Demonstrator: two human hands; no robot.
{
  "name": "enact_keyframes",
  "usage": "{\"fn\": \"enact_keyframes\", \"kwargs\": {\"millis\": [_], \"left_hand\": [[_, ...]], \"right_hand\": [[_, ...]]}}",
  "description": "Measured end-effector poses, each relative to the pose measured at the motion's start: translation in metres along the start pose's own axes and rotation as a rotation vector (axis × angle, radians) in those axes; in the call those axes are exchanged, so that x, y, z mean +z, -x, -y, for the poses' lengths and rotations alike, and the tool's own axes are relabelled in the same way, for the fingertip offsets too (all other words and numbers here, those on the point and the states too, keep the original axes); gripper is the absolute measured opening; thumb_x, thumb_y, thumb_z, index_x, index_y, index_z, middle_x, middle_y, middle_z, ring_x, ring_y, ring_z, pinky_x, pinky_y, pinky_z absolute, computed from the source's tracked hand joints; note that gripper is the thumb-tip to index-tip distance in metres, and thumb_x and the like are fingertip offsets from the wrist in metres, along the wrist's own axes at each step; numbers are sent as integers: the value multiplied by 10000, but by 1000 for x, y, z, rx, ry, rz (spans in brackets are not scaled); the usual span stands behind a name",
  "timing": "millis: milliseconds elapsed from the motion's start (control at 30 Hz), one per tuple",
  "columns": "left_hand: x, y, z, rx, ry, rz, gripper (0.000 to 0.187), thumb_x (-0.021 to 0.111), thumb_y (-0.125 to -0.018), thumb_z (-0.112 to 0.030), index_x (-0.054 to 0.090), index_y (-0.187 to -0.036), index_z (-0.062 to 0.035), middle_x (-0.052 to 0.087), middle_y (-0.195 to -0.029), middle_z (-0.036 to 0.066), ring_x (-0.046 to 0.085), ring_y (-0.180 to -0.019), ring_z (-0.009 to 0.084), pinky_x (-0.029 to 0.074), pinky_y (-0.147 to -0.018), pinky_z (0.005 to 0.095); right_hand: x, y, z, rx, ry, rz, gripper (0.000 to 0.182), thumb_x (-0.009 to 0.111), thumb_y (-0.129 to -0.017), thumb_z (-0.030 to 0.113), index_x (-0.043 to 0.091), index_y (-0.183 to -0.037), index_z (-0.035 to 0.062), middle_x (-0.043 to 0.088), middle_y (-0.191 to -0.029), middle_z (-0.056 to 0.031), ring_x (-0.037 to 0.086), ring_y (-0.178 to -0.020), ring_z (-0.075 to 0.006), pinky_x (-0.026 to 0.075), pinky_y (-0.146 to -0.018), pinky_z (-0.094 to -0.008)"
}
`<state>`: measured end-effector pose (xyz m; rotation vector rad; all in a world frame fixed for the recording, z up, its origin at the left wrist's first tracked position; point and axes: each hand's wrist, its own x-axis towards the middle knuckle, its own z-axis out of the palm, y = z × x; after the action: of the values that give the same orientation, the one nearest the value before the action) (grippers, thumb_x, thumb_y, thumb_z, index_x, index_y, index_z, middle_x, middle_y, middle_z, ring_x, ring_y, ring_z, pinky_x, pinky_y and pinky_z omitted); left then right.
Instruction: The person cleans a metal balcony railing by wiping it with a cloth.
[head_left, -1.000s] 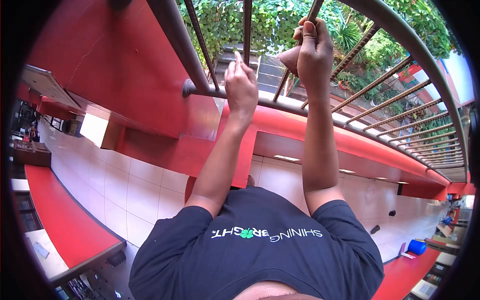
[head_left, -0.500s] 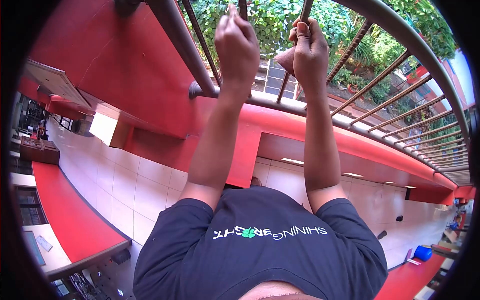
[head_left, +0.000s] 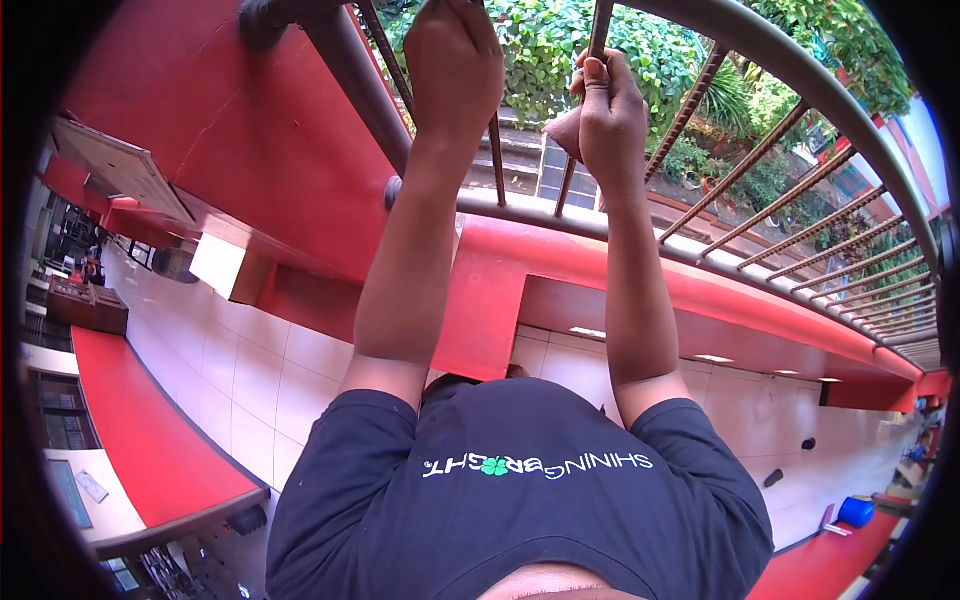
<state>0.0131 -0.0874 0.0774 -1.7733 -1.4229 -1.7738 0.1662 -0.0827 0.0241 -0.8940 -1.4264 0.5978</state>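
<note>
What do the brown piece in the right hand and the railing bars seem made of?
Brown piece: possibly sandpaper or cloth; it looks thin, matte and bent, but its grain is unclear.
Railing bars: probably steel, dull brown, painted or rusted; regular ridges resemble rebar.

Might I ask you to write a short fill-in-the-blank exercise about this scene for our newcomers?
1. In the picture, a brown, pointed piece of unclear material pokes out on the ____ side of the person's bare right hand.
2. The person's bare left hand reaches the picture's ____ edge.
3. The small printed clover on the dark, short-sleeved T-shirt is ____.
4. The shiny, rounded container at the lower right is ____.

Missing words: left; top; green; blue.
</note>
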Motion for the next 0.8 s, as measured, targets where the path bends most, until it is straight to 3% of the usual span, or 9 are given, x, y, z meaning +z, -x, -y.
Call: {"fn": "enact_keyframes", "kwargs": {"millis": [67,200,267,333,400,467,667,733,800], "left_hand": [[10,20,15,97,-135,-91,355,403,-1030,-129,520,-753,61,584,-717,248,593,-662,432,443,-611,513],[15,42,22,15,-123,-13,334,408,-1009,-83,643,-1064,148,558,-755,235,580,-685,405,464,-664,506],[6,13,4,97,-170,-54,314,418,-1008,-88,632,-965,138,565,-763,238,580,-698,413,457,-673,517],[-1,5,-5,8,-164,32,337,413,-1028,-134,628,-907,95,616,-804,255,617,-753,424,461,-698,516],[9,11,0,137,-337,-118,339,415,-1023,-130,644,-956,112,641,-858,272,636,-809,435,502,-754,514],[18,35,9,27,-284,-92,365,432,-1010,-112,637,-1163,147,648,-890,291,646,-846,437,527,-801,501],[8,11,-8,127,-362,-113,358,451,-1002,-108,631,-1168,153,634,-828,258,643,-793,419,530,-777,494],[7,9,-19,9,-398,-9,368,451,-1003,-113,627,-1195,148,635,-826,259,654,-802,414,539,-769,487],[18,24,-6,37,-418,-88,376,448,-1004,-116,623,-1212,144,645,-853,266,662,-815,409,544,-772,485]], "right_hand": [[0,0,2,13,-27,4,199,487,-1068,174,626,-1027,37,612,-786,-19,539,-723,-87,437,-677,-244],[-2,-1,2,31,-20,30,196,491,-1068,181,629,-1031,48,616,-786,-19,532,-711,-81,434,-658,-247],[-1,0,1,26,-28,28,199,488,-1070,185,629,-1032,49,616,-786,-19,529,-705,-83,435,-653,-251],[0,0,3,35,-19,15,201,487,-1071,186,628,-1032,48,617,-788,-21,533,-712,-85,437,-657,-253],[0,1,4,43,-19,12,202,489,-1071,188,627,-1032,46,618,-790,-22,536,-716,-87,440,-661,-254],[0,0,4,50,-19,2,202,491,-1070,190,626,-1031,45,620,-791,-24,539,-721,-89,444,-666,-255],[1,0,3,37,-6,3,211,497,-1067,195,630,-1030,36,623,-793,-34,559,-743,-102,460,-693,-264],[0,0,3,29,-13,-7,215,496,-1067,191,632,-1029,29,624,-798,-37,565,-752,-108,462,-703,-265],[0,-2,1,22,-23,-11,216,496,-1066,190,631,-1031,25,626,-804,-38,566,-755,-110,462,-708,-265]]}}
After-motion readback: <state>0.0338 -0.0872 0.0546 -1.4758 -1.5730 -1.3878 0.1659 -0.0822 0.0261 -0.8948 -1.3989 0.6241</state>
